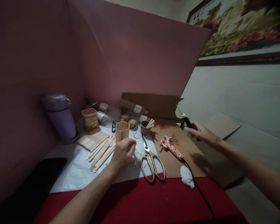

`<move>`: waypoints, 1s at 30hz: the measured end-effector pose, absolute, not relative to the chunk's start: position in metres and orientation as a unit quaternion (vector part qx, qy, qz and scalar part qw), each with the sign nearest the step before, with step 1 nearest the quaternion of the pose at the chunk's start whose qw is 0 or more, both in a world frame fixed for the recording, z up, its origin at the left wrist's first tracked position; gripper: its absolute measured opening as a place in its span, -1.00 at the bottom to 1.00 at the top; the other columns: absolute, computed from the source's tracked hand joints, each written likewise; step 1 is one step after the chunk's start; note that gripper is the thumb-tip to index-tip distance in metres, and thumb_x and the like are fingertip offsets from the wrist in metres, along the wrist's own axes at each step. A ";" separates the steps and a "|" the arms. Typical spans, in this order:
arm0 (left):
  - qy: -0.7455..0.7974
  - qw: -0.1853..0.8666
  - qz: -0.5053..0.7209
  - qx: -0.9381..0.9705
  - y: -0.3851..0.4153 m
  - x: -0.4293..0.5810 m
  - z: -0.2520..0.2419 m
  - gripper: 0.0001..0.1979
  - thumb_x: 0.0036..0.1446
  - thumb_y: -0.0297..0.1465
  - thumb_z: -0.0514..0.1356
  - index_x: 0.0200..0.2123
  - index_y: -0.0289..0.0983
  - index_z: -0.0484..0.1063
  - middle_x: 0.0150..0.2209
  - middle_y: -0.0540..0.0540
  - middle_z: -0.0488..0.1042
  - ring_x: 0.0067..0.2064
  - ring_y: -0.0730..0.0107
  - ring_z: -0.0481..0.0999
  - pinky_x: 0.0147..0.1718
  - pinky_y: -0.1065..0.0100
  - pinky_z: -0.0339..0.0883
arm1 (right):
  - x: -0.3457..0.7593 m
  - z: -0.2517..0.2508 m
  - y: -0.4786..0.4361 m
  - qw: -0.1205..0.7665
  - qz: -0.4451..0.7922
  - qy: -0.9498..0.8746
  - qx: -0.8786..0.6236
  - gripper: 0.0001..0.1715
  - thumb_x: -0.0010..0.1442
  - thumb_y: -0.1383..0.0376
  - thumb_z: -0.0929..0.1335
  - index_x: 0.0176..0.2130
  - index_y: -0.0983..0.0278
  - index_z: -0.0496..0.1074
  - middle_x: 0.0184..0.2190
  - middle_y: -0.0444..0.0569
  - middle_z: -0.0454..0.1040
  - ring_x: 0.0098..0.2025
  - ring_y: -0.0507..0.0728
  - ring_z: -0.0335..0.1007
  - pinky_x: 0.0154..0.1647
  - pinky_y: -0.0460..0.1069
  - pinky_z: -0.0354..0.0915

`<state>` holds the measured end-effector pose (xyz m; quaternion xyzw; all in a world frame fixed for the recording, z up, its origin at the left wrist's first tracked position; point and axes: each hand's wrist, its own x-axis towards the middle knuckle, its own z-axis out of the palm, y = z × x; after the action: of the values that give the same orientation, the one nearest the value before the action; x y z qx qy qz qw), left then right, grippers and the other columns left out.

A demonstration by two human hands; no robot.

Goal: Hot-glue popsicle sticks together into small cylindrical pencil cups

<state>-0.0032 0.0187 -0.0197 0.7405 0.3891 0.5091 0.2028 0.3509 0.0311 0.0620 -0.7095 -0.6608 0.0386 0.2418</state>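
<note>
1. The bench [130,205] in front of me is covered in red, with a white sheet [65,179] to my left and brown card [184,166] to my right.
2. A purple tumbler [63,121] stands at the far left, near the pink wall; clear bottles [135,108] lie at the back.
3. My right hand [199,131] is closed around the black handle of an iron [188,122]; I hold it raised at the right of the card, its thin tip angled up and to the left.
4. My left hand [123,153] is curled in, fingers drawn together, right in front of the stick cup [122,128]. I cannot tell whether it pinches anything or touches the cup, which stands upright on the sheet.
5. The scissors [153,161] lie to the right of my left hand, gold handles towards me, blades pointing at a small pot [145,129] with sticks in it.
6. A flowered glue gun [172,148] lies on the card.
7. A white wad [187,176] sits beside the black cord [202,189].
8. Loose sticks [102,155] fan out left of my left hand.
</note>
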 end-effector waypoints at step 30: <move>0.541 0.380 0.329 0.674 0.001 -0.033 -0.005 -0.86 -0.07 -0.36 0.15 -0.61 -0.24 0.34 -0.62 -0.02 0.40 -0.56 0.37 0.37 -0.58 0.40 0.14 | 0.198 0.000 -0.092 0.459 0.568 -0.435 -0.526 -0.21 -0.03 -0.28 0.41 -0.15 0.33 0.49 -0.06 0.21 0.51 -0.03 0.30 0.49 -0.03 0.16 0.42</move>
<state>-0.0333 0.0013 -0.0053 0.6741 0.5414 0.3286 0.3802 0.1975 -0.0917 -0.0002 -0.5260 -0.4355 0.5683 0.4590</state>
